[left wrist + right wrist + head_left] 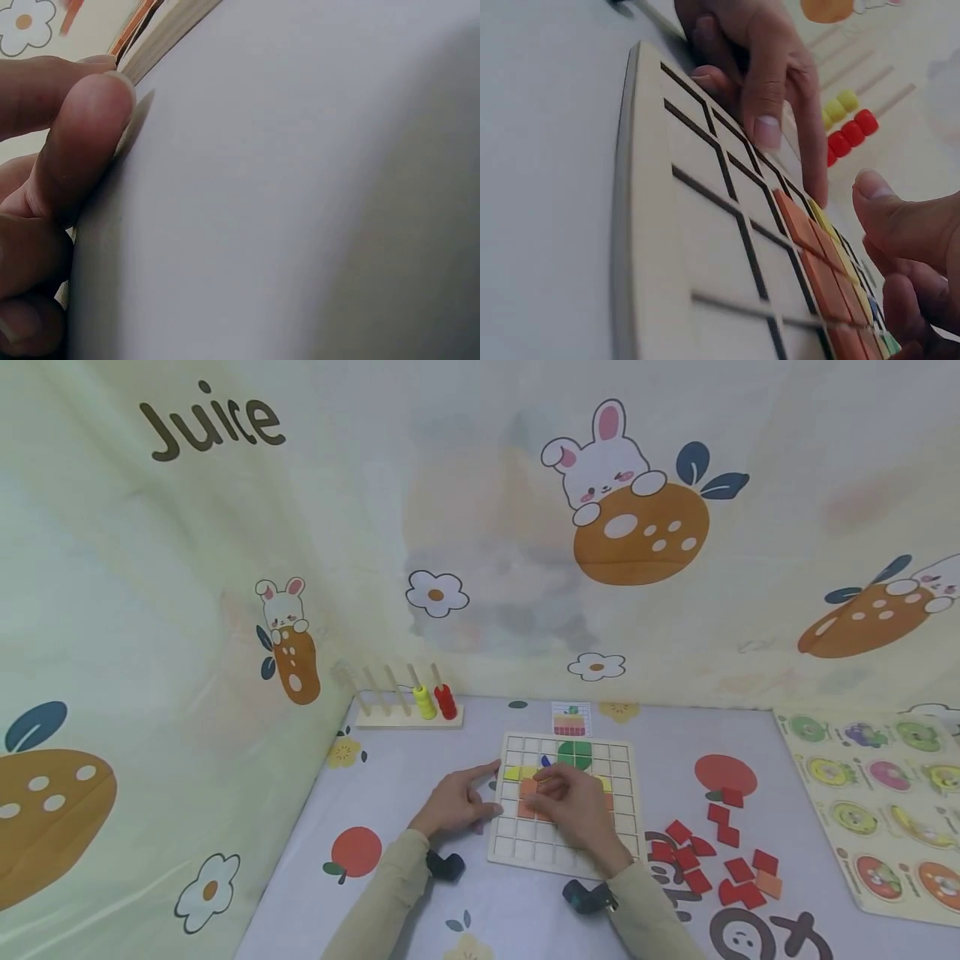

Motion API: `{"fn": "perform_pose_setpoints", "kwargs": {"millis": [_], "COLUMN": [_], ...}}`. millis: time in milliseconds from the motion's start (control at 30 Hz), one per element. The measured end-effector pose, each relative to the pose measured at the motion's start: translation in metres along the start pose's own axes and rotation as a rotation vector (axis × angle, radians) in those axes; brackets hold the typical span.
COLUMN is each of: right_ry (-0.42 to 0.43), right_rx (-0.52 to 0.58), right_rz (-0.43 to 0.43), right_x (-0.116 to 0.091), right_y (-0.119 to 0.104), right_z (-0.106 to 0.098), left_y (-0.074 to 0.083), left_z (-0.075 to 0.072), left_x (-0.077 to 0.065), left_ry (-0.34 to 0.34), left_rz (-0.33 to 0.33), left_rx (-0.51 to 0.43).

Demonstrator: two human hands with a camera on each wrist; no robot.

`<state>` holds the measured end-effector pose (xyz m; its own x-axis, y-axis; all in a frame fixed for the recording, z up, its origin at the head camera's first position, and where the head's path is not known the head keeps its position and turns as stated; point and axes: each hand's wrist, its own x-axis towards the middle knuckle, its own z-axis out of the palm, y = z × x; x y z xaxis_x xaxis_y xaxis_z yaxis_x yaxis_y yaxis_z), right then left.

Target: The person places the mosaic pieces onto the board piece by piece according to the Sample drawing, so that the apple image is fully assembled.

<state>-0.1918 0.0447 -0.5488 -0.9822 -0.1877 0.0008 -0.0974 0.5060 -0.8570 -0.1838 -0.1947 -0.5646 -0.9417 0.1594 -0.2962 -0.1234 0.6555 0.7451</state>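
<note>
A light wooden grid board [517,852] lies flat on the table, with orange square tiles [527,804], yellow tiles [512,773], a green shape [574,755] and a small blue piece [546,762] in its cells. My left hand [456,802] is at the board's left edge, thumb and forefinger spread; the left wrist view shows the fingertips [105,97] right at the rim. Over the middle of the board, my right hand [576,806] reaches down to the yellow and orange rows. Its thumb [881,199] stands apart from the bent fingers, and no piece shows between them.
Several loose red tiles [686,858] and one orange tile [768,883] lie right of the board. A printed card [572,719] sits behind it. A bead rack [408,717] with yellow and red beads stands at the back left. A fruit picture board [862,793] lies far right.
</note>
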Motion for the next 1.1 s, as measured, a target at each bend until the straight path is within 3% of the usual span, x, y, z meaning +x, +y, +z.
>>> {"fn": "perform_pose_setpoints", "kwargs": {"millis": [333, 700, 1100], "right_ry": [-0.022, -0.029, -0.033], "right_rx": [-0.136, -0.255, -0.260], "right_rz": [-0.045, -0.053, -0.049], "right_x": [0.014, 0.017, 0.018], "right_y": [-0.016, -0.020, -0.026], "right_z": [0.016, 0.024, 0.025], "left_y": [-0.002, 0.000, -0.001], "left_z": [0.000, 0.000, 0.000], "left_x": [0.001, 0.000, 0.000], "left_ry": [-0.002, 0.006, 0.000], "left_rz": [0.021, -0.003, 0.011], "left_rx": [0.003, 0.007, -0.015]}}
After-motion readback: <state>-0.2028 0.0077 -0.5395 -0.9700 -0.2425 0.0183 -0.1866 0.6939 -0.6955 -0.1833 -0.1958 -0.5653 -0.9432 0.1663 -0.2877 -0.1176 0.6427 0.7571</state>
